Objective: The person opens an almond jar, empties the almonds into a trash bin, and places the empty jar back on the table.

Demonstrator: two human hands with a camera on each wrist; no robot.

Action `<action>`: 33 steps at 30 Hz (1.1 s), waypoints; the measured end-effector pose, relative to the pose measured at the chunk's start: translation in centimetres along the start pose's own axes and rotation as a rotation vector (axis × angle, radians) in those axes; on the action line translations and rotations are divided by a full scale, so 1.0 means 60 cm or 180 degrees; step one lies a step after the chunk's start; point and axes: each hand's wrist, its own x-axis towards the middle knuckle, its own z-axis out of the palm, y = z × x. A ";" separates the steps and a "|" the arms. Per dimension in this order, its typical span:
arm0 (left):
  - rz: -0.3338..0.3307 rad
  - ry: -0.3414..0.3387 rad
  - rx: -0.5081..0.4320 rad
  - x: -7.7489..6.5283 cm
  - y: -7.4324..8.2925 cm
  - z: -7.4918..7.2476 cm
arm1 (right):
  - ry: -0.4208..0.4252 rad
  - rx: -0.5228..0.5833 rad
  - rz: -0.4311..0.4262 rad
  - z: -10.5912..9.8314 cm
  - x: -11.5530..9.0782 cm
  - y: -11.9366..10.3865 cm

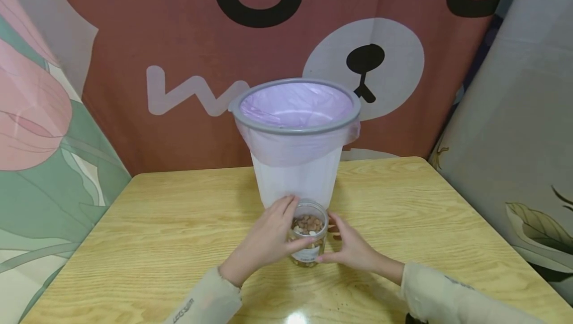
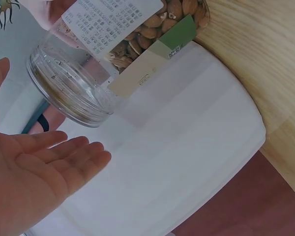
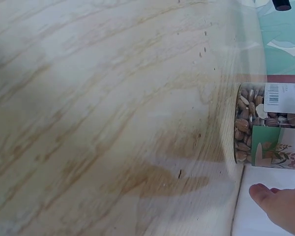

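Note:
A clear jar of nuts (image 1: 307, 234), mostly almonds, stands upright on the table, with labels on its side. I cannot tell whether a clear lid covers its mouth. My left hand (image 1: 273, 237) is at the jar's left, fingers extended beside the rim and thumb across the front. In the left wrist view, the left hand (image 2: 44, 169) has straight fingers apart from the jar (image 2: 123, 44). On the other side, my right hand (image 1: 355, 249) has its thumb near the lower front. Its fingers (image 3: 280, 204) are spread beside the jar (image 3: 270, 125); contact is unclear.
Right behind the jar stands a white bin (image 1: 297, 179) with a grey rim and a pale purple liner. The wood-grain table (image 1: 179, 234) has small dark specks near its front. Printed cloth (image 1: 192, 25) hangs behind and at both sides.

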 end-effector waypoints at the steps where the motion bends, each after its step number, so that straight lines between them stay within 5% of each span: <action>1: -0.0030 -0.0035 -0.0031 0.000 0.001 -0.001 | -0.0014 0.0029 0.0018 0.000 0.001 0.001; 11: -0.0178 -0.0198 -0.0168 0.000 0.003 -0.001 | -0.0150 0.0446 0.0125 0.006 0.008 0.011; 21: -0.0244 -0.0292 -0.0234 -0.003 0.002 0.001 | -0.0555 0.0709 0.0248 0.010 0.009 0.009; 33: -0.0233 -0.0310 -0.0278 -0.004 -0.001 0.003 | -0.0658 0.0650 0.0152 0.015 0.018 0.011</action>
